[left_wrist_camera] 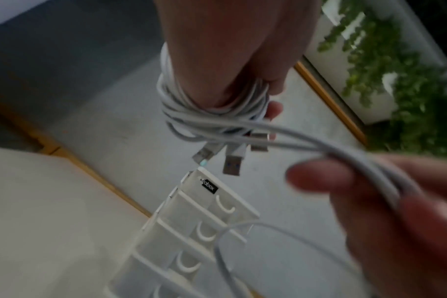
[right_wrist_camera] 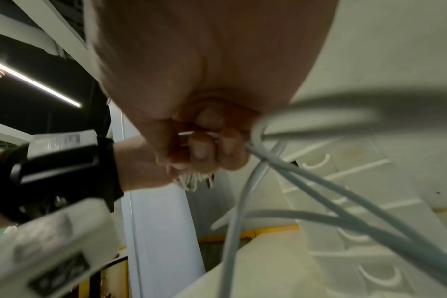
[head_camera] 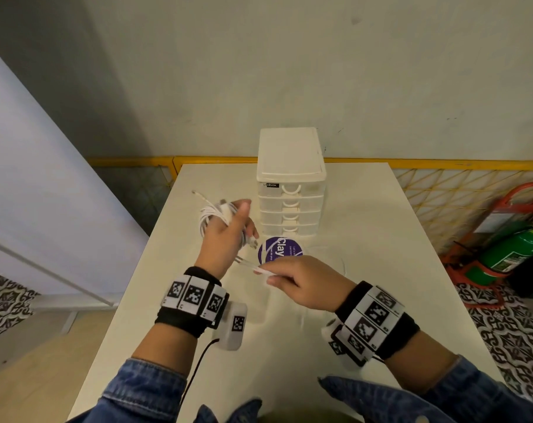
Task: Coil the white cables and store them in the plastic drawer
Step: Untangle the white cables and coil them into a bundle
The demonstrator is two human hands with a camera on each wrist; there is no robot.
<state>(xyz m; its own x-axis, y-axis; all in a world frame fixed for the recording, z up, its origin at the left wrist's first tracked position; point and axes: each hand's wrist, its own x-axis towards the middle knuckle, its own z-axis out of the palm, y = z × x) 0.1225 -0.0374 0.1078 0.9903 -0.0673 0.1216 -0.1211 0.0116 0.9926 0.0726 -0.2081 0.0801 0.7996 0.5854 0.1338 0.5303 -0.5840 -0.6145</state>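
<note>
Several white cables (head_camera: 212,216) are wound in a coil round my left hand (head_camera: 228,236), which holds them above the table's left side with the thumb up. In the left wrist view the coil (left_wrist_camera: 212,108) wraps the fingers and USB plugs (left_wrist_camera: 231,164) hang from it. My right hand (head_camera: 298,282) pinches the loose strands (head_camera: 250,265) that run from the coil; its curled fingers (right_wrist_camera: 204,145) hold them (right_wrist_camera: 316,187). The white plastic drawer unit (head_camera: 291,184) stands behind both hands with all its drawers closed.
A round purple disc (head_camera: 279,250) lies on the white table (head_camera: 381,239) in front of the drawer unit. A slack cable loop (left_wrist_camera: 218,254) trails toward the table. Beyond the table's right edge stand a green extinguisher (head_camera: 509,254) and yellow railing (head_camera: 442,163).
</note>
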